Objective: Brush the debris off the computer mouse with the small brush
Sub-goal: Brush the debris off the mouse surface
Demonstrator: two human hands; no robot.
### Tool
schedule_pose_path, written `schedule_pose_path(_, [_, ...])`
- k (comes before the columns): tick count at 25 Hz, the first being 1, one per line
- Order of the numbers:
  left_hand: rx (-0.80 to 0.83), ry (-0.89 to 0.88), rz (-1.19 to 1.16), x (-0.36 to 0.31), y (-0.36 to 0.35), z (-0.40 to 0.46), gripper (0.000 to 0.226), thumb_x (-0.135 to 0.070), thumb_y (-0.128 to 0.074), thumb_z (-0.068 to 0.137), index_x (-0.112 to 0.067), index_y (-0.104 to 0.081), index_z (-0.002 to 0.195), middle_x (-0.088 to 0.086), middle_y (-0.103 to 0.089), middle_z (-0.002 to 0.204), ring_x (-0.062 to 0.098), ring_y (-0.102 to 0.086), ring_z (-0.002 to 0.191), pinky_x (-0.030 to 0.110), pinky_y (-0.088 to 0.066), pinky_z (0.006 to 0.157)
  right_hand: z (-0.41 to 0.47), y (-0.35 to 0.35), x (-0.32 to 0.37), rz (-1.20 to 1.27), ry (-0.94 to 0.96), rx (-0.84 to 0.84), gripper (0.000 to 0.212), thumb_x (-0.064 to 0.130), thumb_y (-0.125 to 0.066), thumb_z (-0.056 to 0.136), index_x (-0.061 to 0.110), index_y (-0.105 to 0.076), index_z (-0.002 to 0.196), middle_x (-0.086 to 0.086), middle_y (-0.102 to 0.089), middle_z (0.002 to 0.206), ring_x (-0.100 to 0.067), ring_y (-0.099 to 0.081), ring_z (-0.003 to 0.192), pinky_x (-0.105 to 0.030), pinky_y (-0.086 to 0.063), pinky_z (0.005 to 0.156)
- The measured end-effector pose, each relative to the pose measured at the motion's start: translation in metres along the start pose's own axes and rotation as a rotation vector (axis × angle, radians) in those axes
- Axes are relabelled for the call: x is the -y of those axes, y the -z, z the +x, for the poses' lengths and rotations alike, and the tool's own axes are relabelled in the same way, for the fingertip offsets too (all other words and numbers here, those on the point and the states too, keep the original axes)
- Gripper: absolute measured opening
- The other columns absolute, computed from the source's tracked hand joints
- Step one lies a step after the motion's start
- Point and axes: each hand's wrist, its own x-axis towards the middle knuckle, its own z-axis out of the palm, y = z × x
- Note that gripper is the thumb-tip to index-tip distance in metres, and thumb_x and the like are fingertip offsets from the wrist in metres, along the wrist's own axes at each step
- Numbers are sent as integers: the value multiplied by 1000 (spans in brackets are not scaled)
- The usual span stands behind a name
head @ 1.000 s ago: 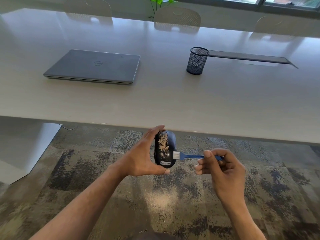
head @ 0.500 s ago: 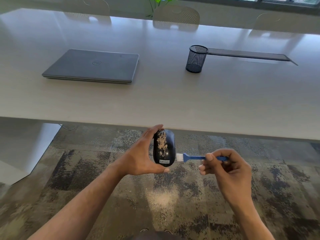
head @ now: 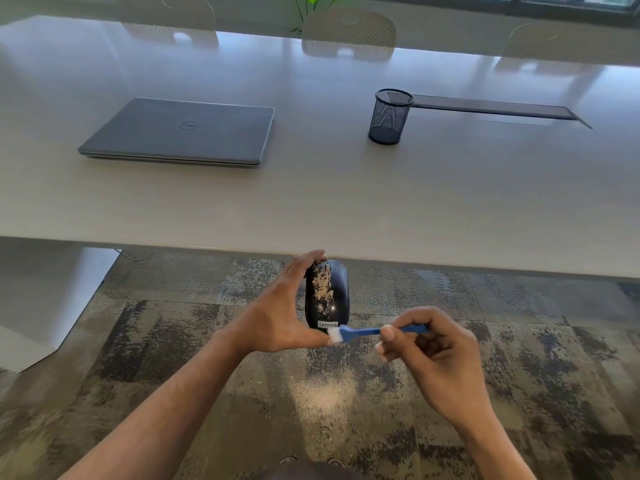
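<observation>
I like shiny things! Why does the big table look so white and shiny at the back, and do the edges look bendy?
In the head view, window light glares off the far table, mirroring the chairs; the wide lens bows the table's near edge; the mouse and brush stay fairly sharp.

A closed grey laptop lies on the pale table at ten o'clock. A black mesh cup stands upright at one o'clock, well apart from it, just beside a dark slot. Chairs and a plant sit at twelve. Mottled carpet fills six o'clock.
</observation>
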Motion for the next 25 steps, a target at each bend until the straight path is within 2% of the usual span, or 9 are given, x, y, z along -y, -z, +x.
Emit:
schedule_pose_path(2, [-2,1,0,0,0,0,123,-56,-86,56,-29,-16,154,-12,-34,146,10,-38,137,41,-33,118,0,-2,-2,-30,4,-17,8,31,-77,88,30,-71,94,-3,-79,78,-21,-78,66,-32,-64,63])
schedule_pose_path(5, [-11,6,-16,1,1,-1,124,-57,-86,55,-29,-16,154,-9,-33,149,13,-37,139,43,-32,119,4,13,-4,15,-21,-129,11,23,-76,85,27,-72,94,-7,-78,77,-25,-77,65,-35,-65,63])
schedule_pose_path(8, [-13,2,-7,1,0,0,125,-57,-87,56,-29,-17,155,-7,-34,151,13,-38,140,45,-33,119,6,16,-1,90,-30,-92,11,21,-76,84,22,-73,94,-12,-77,76,-28,-76,65,-33,-64,63])
schedule_pose_path(11, [-16,-7,-1,-1,-2,1,123,-55,-89,57,-31,-17,154,-9,-35,149,10,-38,138,43,-33,119,6,8,-4,98,-58,-12,10,20,-77,83,22,-72,91,-14,-77,76,-29,-77,65,-33,-64,62])
schedule_pose_path(15, [-7,-23,3,-1,-3,0,124,-47,-93,58,-28,-17,155,-11,-35,148,-3,-35,137,33,-31,119,17,15,-7,157,-90,-97,13,10,-71,84,21,-72,90,-16,-76,76,-28,-76,65,-29,-63,62])
schedule_pose_path(17, [1,-32,8,-2,-5,0,125,-42,-95,58,-27,-17,155,-9,-34,149,-4,-34,137,30,-30,118,27,19,-7,168,-106,-131,14,11,-71,84,24,-73,88,-16,-76,76,-28,-76,65,-27,-62,62])
schedule_pose_path(21, [16,-50,3,-4,-7,-3,126,-42,-95,59,-22,-17,156,-2,-32,151,11,-37,139,36,-31,120,46,17,-8,157,-131,-154,10,20,-73,82,30,-73,85,-15,-76,77,-28,-76,67,-28,-62,63])
schedule_pose_path(25, [-1,-63,11,-4,-6,-6,125,-37,-96,59,-21,-18,155,-2,-34,150,10,-38,137,32,-30,120,57,14,-14,133,-131,-177,5,25,-73,83,29,-72,86,-12,-77,78,-27,-77,69,-33,-64,67])
